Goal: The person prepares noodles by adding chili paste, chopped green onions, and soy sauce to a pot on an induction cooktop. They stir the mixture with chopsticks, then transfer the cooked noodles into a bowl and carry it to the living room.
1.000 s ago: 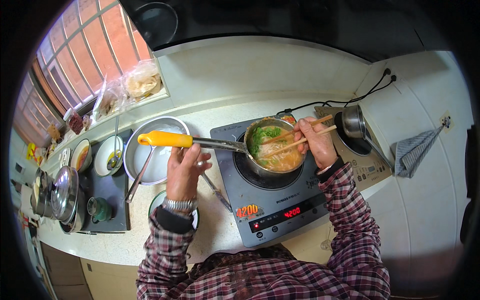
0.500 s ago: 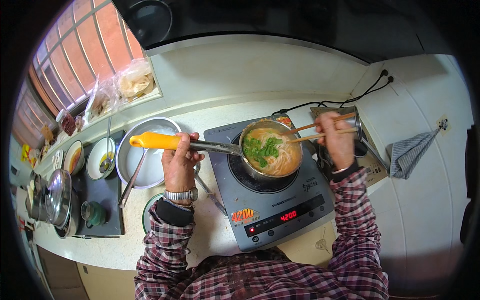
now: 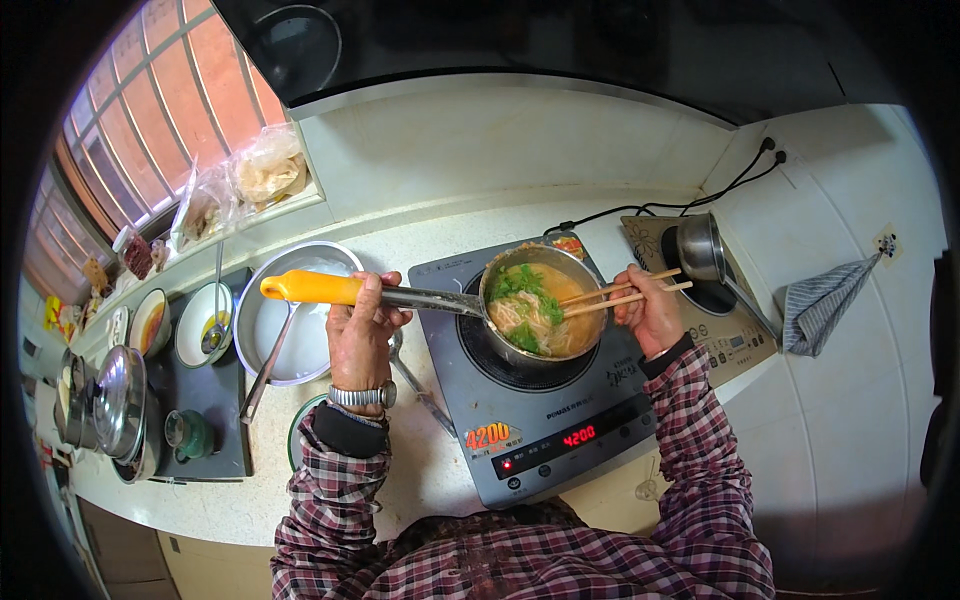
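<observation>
My left hand (image 3: 364, 335) is wrapped round the metal handle of a saucepan (image 3: 583, 352), just beside its yellow grip (image 3: 311, 287). The pan sits over a grey induction cooker (image 3: 560, 425) with a lit red display. In it are pale noodles (image 3: 522, 309) and green leaves (image 3: 540, 282) in orange broth. My right hand (image 3: 651, 316) is closed on a pair of wooden chopsticks (image 3: 611, 295), whose tips are in the noodles. Whether the pan's base touches the cooker cannot be seen clearly.
Left of the cooker stand a large metal basin (image 3: 262, 368) with pale liquid and a ladle (image 3: 268, 366), plus metal tongs (image 3: 423, 392). Further left are bowls (image 3: 190, 320), a glass lid (image 3: 119, 400) and a green jar (image 3: 188, 432). A small pot (image 3: 700, 245) rests on another cooktop at right.
My right hand has moved down and left, closer to the pan, with the chopsticks. The noodles and leaves have shifted in the broth. My left hand stays on the handle.
</observation>
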The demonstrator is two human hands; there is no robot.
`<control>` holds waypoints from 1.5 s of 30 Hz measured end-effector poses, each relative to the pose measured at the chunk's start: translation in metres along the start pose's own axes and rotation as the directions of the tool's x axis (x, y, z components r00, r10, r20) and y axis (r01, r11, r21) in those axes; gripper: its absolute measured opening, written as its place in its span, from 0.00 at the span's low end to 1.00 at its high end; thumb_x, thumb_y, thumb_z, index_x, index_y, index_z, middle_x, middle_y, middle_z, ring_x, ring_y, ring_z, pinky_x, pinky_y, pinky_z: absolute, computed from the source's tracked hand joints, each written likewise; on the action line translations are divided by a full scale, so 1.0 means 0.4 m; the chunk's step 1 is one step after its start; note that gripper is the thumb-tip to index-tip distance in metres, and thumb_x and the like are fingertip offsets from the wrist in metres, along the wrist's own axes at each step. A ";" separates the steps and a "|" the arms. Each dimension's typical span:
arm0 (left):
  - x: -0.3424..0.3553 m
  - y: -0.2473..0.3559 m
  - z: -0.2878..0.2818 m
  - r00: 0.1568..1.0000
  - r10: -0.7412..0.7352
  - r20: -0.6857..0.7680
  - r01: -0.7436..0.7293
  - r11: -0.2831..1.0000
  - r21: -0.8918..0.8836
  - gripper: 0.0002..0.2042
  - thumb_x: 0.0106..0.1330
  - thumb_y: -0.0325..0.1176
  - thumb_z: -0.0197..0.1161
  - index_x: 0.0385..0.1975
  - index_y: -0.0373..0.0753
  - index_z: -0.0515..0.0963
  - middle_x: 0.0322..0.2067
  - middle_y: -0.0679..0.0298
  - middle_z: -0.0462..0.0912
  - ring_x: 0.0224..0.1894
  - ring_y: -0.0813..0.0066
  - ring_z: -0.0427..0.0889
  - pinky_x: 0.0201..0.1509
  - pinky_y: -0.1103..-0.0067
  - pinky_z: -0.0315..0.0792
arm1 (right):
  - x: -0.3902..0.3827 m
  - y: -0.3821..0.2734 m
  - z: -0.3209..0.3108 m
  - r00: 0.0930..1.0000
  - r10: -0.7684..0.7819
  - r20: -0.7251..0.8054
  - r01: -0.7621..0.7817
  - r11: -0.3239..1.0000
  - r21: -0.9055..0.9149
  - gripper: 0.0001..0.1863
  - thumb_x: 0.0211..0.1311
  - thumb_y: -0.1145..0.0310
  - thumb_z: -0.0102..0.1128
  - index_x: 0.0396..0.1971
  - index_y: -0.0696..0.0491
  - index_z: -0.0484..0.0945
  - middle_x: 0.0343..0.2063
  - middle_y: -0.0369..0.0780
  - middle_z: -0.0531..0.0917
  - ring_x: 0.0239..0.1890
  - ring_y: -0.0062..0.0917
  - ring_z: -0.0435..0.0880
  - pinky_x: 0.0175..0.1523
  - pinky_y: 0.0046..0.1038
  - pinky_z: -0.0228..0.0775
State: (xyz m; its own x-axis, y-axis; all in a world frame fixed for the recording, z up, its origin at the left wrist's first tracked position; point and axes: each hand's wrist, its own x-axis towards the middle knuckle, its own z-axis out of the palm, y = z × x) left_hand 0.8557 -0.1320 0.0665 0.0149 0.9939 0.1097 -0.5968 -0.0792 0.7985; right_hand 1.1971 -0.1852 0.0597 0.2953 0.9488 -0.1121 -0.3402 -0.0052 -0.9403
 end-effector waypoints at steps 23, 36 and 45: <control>0.014 -0.003 -0.007 0.999 -0.016 0.031 0.017 0.999 -0.031 0.07 0.67 0.34 0.56 0.37 0.39 0.71 0.35 0.59 0.80 0.25 0.80 0.72 0.34 0.82 0.70 | -0.023 0.009 -0.006 1.000 -0.005 0.029 0.010 0.989 -0.147 0.16 0.66 0.59 0.51 0.31 0.60 0.76 0.19 0.41 0.80 0.13 0.18 0.74 0.18 0.15 0.65; 0.012 0.005 0.002 0.999 -0.030 0.017 0.030 1.000 0.006 0.06 0.67 0.34 0.56 0.36 0.39 0.71 0.34 0.60 0.80 0.25 0.80 0.73 0.35 0.80 0.72 | -0.008 -0.069 0.046 0.885 -0.462 -0.062 0.434 0.864 -0.254 0.16 0.68 0.59 0.50 0.32 0.58 0.75 0.18 0.37 0.78 0.15 0.14 0.72 0.21 0.15 0.64; 0.016 -0.005 0.004 1.000 0.001 0.000 -0.001 1.000 -0.001 0.07 0.66 0.34 0.58 0.37 0.39 0.72 0.34 0.59 0.80 0.25 0.79 0.72 0.33 0.82 0.70 | -0.023 -0.079 0.000 0.966 -0.257 -0.009 0.222 0.851 -0.475 0.17 0.65 0.58 0.54 0.28 0.59 0.76 0.16 0.38 0.79 0.12 0.16 0.71 0.18 0.16 0.63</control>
State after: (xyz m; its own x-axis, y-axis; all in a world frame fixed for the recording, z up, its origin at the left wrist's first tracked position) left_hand 0.8583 -0.1258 0.0668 0.0138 0.9938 0.1107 -0.5977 -0.0805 0.7976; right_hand 1.2052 -0.1938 0.0905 0.3813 0.9152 0.1308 0.2004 0.0563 -0.9781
